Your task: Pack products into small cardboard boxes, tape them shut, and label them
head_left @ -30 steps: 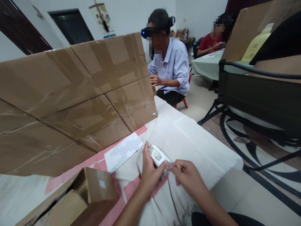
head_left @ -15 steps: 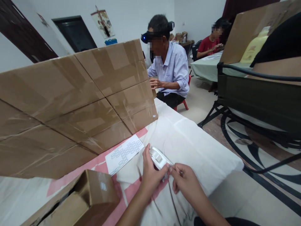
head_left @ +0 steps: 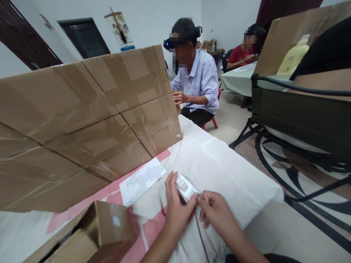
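Observation:
A white oblong plastic device point(head_left: 186, 186) with a raised rectangular piece on top rests in my left hand point(head_left: 178, 201). My left fingers run along its far left side and the thumb presses on its near end. Right beside that end is my right hand point(head_left: 212, 206), closed in a pinch with thumb and forefinger touching near the left thumb. Whatever sits in this pinch is too small or hidden to make out. Left of the hands lies a white sheet point(head_left: 142, 182) printed with rows of small rounded outlines.
A tall taped cardboard panel point(head_left: 109, 113) stands along the left of the cloth-covered table point(head_left: 227, 171). An opened cardboard box point(head_left: 115, 223) sits at the lower left. Beyond the panel sits a person point(head_left: 201, 78) in a pale shirt; another person point(head_left: 241, 54) in red is farther back.
The view has shifted slightly. My left fingers sit a little closer together along the device, which has tilted slightly. My right hand keeps its pinch at the near end.

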The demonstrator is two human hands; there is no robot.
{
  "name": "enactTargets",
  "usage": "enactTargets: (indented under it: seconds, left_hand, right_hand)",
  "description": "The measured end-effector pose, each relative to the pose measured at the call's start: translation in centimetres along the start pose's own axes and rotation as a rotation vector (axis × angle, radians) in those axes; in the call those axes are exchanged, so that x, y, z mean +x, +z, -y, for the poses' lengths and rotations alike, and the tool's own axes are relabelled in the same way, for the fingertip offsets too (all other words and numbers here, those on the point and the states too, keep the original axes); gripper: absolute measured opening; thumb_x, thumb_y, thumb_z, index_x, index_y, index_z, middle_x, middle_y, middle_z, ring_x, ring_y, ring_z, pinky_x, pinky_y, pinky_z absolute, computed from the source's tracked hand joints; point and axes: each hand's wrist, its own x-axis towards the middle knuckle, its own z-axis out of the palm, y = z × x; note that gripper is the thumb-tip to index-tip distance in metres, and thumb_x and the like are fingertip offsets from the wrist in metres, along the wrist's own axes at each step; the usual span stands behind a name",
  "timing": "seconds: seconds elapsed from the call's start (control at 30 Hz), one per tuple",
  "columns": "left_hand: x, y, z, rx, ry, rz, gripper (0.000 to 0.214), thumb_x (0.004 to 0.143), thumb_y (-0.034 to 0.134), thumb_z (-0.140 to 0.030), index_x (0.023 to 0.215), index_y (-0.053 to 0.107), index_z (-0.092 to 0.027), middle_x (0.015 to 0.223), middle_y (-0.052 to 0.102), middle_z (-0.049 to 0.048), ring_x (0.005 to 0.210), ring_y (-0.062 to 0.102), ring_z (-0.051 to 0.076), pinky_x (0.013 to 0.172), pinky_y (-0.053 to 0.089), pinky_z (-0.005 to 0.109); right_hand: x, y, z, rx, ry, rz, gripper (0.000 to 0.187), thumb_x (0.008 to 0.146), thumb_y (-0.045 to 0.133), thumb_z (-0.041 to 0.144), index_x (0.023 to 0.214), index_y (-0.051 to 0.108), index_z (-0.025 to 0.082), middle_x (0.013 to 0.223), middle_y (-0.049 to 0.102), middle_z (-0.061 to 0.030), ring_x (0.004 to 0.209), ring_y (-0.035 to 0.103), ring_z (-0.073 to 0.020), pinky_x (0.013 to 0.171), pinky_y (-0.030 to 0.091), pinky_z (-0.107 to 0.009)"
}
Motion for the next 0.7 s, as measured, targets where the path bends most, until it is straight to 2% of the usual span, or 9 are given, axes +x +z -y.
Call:
enactTargets:
  seconds: [0.23, 0.5, 0.7]
  left_hand:
    - [0.0, 0.1, 0.9, 0.071, 0.087, -0.005, 0.074, 0.087, 0.064, -0.030, 0.149, 0.026, -0.027, 0.157, 0.025, 0.0131, 0.151, 0.024, 0.030, 0.125, 0.022, 0.058]
    - [0.2, 0.2, 0.1, 0.054, 0.050, -0.013, 0.073, 0.082, 0.065, -0.026, 0.146, 0.030, -0.025, 0.154, 0.030, 0.0131, 0.149, 0.026, 0.030, 0.125, 0.023, 0.054]
    - [0.1, -0.1, -0.5, 0.009, -0.007, 0.014, 0.073, 0.081, 0.066, -0.025, 0.146, 0.031, -0.024, 0.155, 0.030, 0.0133, 0.151, 0.024, 0.030, 0.126, 0.022, 0.052]
  right_hand:
    - [-0.1, 0.2, -0.1, -0.001, -0.019, -0.018, 0.044, 0.076, 0.060, 0.053, 0.057, 0.033, 0.024, 0.045, 0.056, 0.0020, 0.034, 0.045, -0.0086, 0.034, 0.035, -0.018]
    - [-0.6, 0.6, 0.0, -0.012, -0.112, -0.102, 0.043, 0.078, 0.059, 0.052, 0.056, 0.034, 0.024, 0.056, 0.060, -0.0013, 0.040, 0.049, -0.0103, 0.038, 0.038, -0.021]
    - [-0.7, 0.7, -1.0, -0.010, -0.180, -0.139, 0.044, 0.083, 0.060, 0.048, 0.059, 0.032, 0.024, 0.059, 0.055, 0.0009, 0.044, 0.048, -0.0107, 0.043, 0.040, -0.023]
